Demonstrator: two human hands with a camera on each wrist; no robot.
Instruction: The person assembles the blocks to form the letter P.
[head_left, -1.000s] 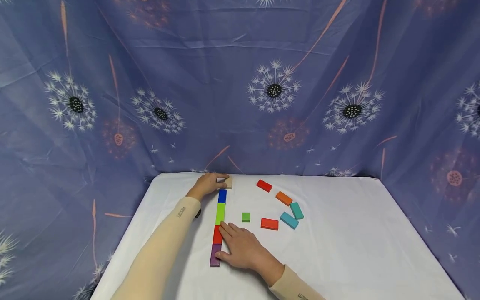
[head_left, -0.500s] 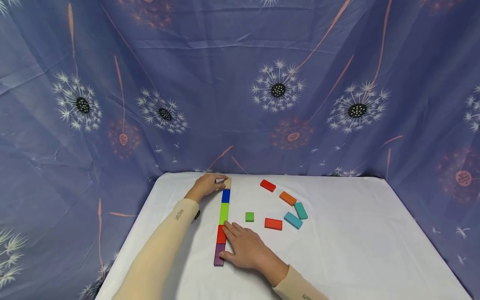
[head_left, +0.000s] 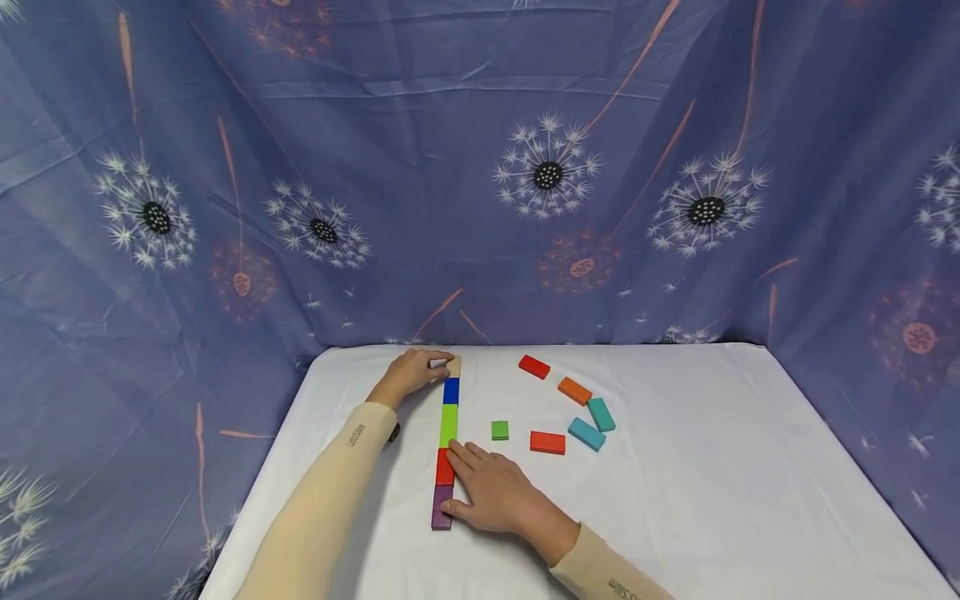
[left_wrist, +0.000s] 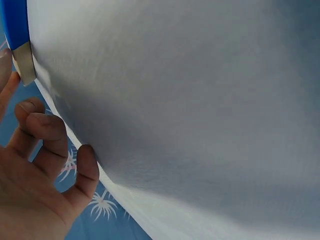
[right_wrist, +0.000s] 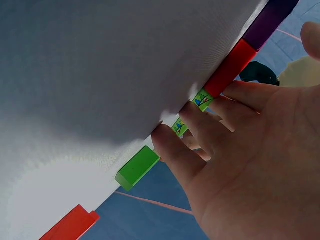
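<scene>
A straight row of blocks lies end to end on the white-covered table: beige [head_left: 455,367], blue [head_left: 452,391], lime green [head_left: 449,423], red [head_left: 444,468] and purple [head_left: 441,518]. My left hand [head_left: 408,377] pinches the beige block at the far end between thumb and index finger. In the left wrist view that beige block [left_wrist: 24,62] meets the blue one, and the other fingers curl loosely. Beside the near half of the row, my right hand [head_left: 495,490] lies with fairly straight fingers touching the red block's side and its thumb on the purple block.
Right of the row lie a small green block [head_left: 499,431], a red block [head_left: 547,442], a blue block [head_left: 587,434], a teal block [head_left: 601,414], an orange block [head_left: 574,391] and another red block [head_left: 534,367]. A patterned curtain [head_left: 420,208] hangs behind the table.
The beige block, earlier offset to the right of the row, has shifted left with my left hand and now lines up with the blue block. My right hand stays by the row.
</scene>
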